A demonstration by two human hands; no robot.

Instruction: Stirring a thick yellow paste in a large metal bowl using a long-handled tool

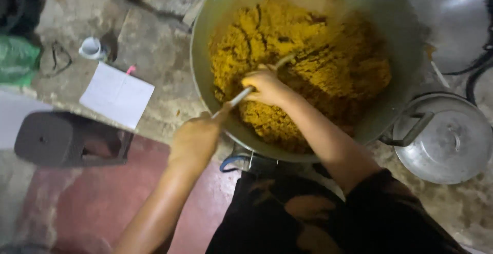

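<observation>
Big pot dull matt metal; lid glossy metal; sheet smooth white paper.

Rice fills the pot; a lid lies right of it, paper and a cup left, on the floor.

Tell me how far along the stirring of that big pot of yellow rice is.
Done: the yellow rice looks evenly coloured across the large pot, with furrows already turned through it. In hand: the left hand grips the end of the long metal handle and the right hand grips it nearer the rice, its tip buried. Left: how cooked the rice is cannot be told; the metal lid lies off, beside the pot.
</observation>
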